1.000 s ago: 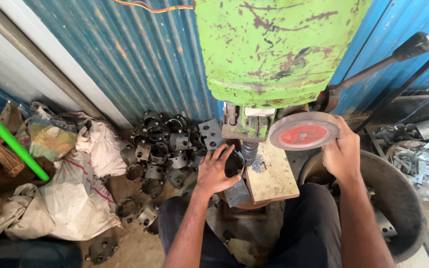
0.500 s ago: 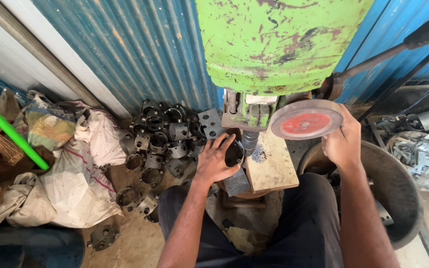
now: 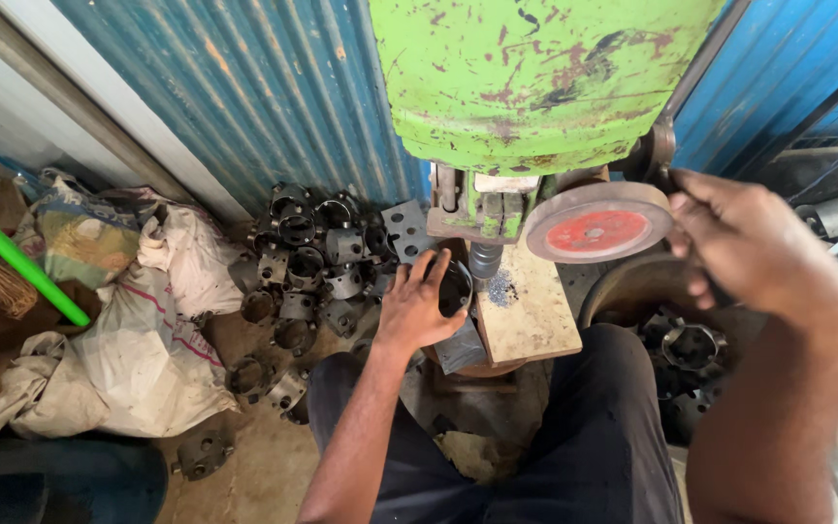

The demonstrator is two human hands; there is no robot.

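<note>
On the press table [image 3: 535, 320], left-hand fingers [image 3: 429, 277] wrap the metal ring [image 3: 455, 287]

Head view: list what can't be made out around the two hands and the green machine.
- Green machine: top cut off by the frame edge.
- Lever in the right hand: hidden by the fingers.
- Ring-shaped metal part at the left hand: mostly covered by the hand.
- Basin contents: partly hidden by the right arm.
</note>
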